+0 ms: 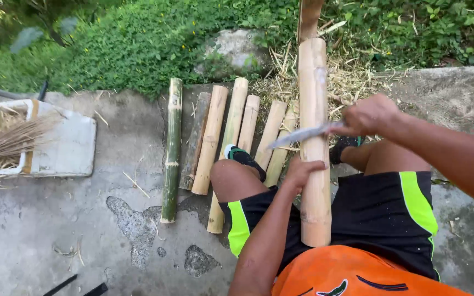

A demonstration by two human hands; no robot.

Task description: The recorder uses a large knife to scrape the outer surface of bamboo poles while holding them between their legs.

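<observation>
Right hand (pixel 370 115): fingers clenched around handle of knife (pixel 297 135), blade crossing the pole. Left hand (pixel 302 170): fingers curled against bamboo pole (pixel 315 164), steadying it. Pole lies between the knees, long axis pointing away toward the grass (pixel 138 44).

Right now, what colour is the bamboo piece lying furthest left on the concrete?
Green, unlike the pale tan pieces beside it: the leftmost bamboo piece, clearest in the head view.
</observation>
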